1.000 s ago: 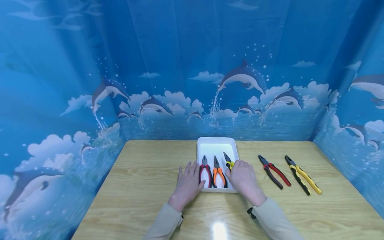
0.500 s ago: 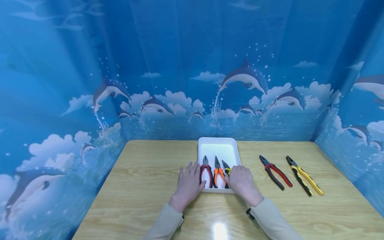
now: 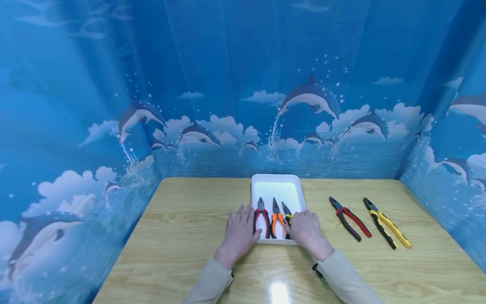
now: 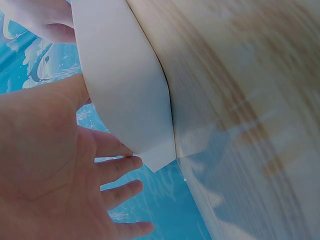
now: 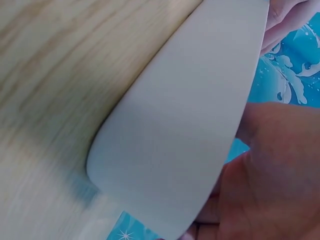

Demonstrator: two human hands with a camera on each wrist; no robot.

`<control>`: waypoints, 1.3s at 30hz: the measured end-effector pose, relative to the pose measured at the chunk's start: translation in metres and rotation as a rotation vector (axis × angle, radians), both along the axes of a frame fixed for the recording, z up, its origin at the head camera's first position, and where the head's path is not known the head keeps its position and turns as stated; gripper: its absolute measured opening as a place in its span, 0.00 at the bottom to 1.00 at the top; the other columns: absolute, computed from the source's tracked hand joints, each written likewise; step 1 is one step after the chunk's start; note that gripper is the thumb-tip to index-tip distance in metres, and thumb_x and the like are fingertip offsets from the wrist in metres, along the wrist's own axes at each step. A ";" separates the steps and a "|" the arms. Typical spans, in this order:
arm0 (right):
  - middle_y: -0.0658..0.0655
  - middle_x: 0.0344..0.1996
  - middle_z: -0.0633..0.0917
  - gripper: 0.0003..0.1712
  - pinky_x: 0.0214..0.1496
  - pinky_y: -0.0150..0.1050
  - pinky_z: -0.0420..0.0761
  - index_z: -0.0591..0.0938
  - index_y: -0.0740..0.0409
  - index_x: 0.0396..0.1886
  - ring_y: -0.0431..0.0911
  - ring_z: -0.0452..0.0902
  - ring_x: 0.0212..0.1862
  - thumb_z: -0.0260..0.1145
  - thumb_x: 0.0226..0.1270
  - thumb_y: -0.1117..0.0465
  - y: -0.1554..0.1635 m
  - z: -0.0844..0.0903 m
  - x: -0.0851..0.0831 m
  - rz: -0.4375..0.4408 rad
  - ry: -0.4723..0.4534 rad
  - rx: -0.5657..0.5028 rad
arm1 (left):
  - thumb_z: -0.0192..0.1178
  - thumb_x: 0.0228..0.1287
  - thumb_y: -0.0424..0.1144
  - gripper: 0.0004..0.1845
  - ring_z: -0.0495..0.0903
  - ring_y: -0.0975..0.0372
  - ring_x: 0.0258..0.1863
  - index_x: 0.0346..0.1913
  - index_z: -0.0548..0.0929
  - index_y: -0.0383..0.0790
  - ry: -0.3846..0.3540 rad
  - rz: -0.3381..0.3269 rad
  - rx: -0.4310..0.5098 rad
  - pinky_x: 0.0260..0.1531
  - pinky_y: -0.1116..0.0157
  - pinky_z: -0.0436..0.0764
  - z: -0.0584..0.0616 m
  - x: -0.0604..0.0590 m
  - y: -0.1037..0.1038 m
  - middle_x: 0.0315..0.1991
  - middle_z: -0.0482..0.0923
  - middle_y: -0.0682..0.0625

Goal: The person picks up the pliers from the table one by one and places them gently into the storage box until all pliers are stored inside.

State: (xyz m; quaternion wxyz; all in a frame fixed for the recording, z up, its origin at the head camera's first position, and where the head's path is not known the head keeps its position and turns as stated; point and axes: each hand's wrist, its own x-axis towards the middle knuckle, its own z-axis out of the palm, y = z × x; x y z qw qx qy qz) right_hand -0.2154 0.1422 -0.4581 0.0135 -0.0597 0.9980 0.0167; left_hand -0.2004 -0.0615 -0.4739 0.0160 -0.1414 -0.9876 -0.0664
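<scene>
- The yellow-and-black pliers [image 3: 288, 217] lie inside the white tray [image 3: 276, 188], in its right part, nose toward the far side, to the right of the orange pliers [image 3: 280, 218].
- I judge them stiff, rather heavy and not fragile; the metal nose is perhaps slippery, so the handles are the better place to hold.
- The tray seems light and rigid; it could slide on the bench [image 3: 193, 211], and its side walls are good for steadying.
- The right hand [image 3: 306, 231] is bent over those handles, its grip seemingly clamped on them; the fingertips are hidden.
- The left hand [image 3: 239, 231] rests against the left wall, palm inward, fingers extended and apart, grip not clamped.
</scene>
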 end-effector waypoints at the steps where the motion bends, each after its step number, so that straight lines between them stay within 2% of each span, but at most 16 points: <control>1: 0.59 0.24 0.75 0.29 0.37 0.44 0.74 0.76 0.64 0.25 0.50 0.70 0.32 0.65 0.71 0.43 0.001 0.000 0.000 0.007 -0.008 0.005 | 0.54 0.74 0.59 0.41 0.56 0.46 0.78 0.78 0.61 0.35 -0.001 0.000 0.002 0.73 0.37 0.57 0.000 0.000 0.000 0.78 0.59 0.41; 8: 0.60 0.28 0.80 0.30 0.47 0.51 0.78 0.81 0.65 0.31 0.52 0.74 0.39 0.65 0.69 0.39 0.006 0.006 0.005 0.050 -0.057 0.035 | 0.54 0.74 0.59 0.41 0.55 0.46 0.78 0.78 0.60 0.36 -0.008 0.008 0.010 0.73 0.37 0.56 -0.002 -0.001 0.001 0.78 0.59 0.42; 13: 0.59 0.28 0.80 0.28 0.41 0.49 0.79 0.81 0.63 0.35 0.51 0.75 0.37 0.67 0.67 0.39 0.008 0.005 0.007 0.057 -0.018 0.006 | 0.55 0.74 0.59 0.41 0.55 0.46 0.78 0.78 0.60 0.36 -0.012 0.016 0.001 0.74 0.37 0.56 -0.003 -0.002 0.002 0.78 0.58 0.42; 21: 0.58 0.25 0.79 0.26 0.36 0.46 0.76 0.79 0.62 0.32 0.51 0.73 0.34 0.71 0.64 0.42 0.008 0.003 0.006 0.057 0.027 -0.033 | 0.54 0.74 0.60 0.41 0.54 0.46 0.78 0.78 0.59 0.36 -0.016 0.012 -0.010 0.74 0.37 0.56 -0.002 -0.002 0.002 0.79 0.57 0.42; 28: 0.59 0.28 0.81 0.27 0.38 0.46 0.75 0.81 0.63 0.38 0.52 0.75 0.36 0.72 0.63 0.42 0.006 0.002 0.000 0.037 0.014 -0.024 | 0.53 0.74 0.60 0.41 0.54 0.46 0.78 0.78 0.59 0.37 -0.020 0.013 -0.011 0.74 0.37 0.56 -0.002 -0.002 0.001 0.79 0.57 0.42; 35: 0.57 0.27 0.79 0.28 0.37 0.45 0.75 0.79 0.60 0.36 0.51 0.74 0.35 0.73 0.61 0.39 0.008 0.003 0.000 0.027 -0.005 -0.055 | 0.54 0.74 0.60 0.41 0.54 0.46 0.78 0.79 0.59 0.37 -0.018 0.018 -0.014 0.74 0.38 0.56 -0.002 -0.002 0.002 0.79 0.57 0.43; 39: 0.58 0.32 0.81 0.27 0.38 0.48 0.78 0.82 0.62 0.43 0.52 0.76 0.38 0.73 0.63 0.42 0.011 0.004 0.005 0.064 0.047 -0.076 | 0.54 0.74 0.60 0.41 0.54 0.46 0.78 0.78 0.59 0.37 -0.016 0.014 -0.007 0.74 0.38 0.56 -0.001 -0.002 0.002 0.79 0.57 0.42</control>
